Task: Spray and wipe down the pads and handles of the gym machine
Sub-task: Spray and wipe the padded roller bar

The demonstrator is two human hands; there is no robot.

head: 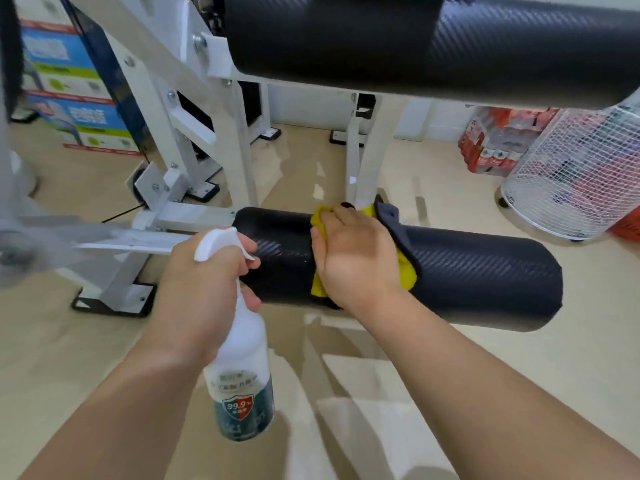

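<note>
Gripping the spray bottle [239, 341] at its neck, your left hand [204, 271] has its fingers curled tight under the white spray head, 1 fingertip hooked on the trigger. The nozzle points at the lower black roller pad [485, 271]. The bottle is cloudy white with a 99.9 label, and I cannot tell how much liquid is in it. On the right, the white wire basket [571, 161] shows dark and red shapes through its mesh, too blurred to name. A shrink-wrapped pack of bottles [491, 143] sits beside it. Your right hand [353, 258] lies spread, fingers nearly straight and together, pressing the yellow cloth [407, 271] onto the lower pad near its middle. A grey flap of the cloth stands up just past your fingertips. The upper pad [415, 39] sits above on the white frame [239, 140].
</note>
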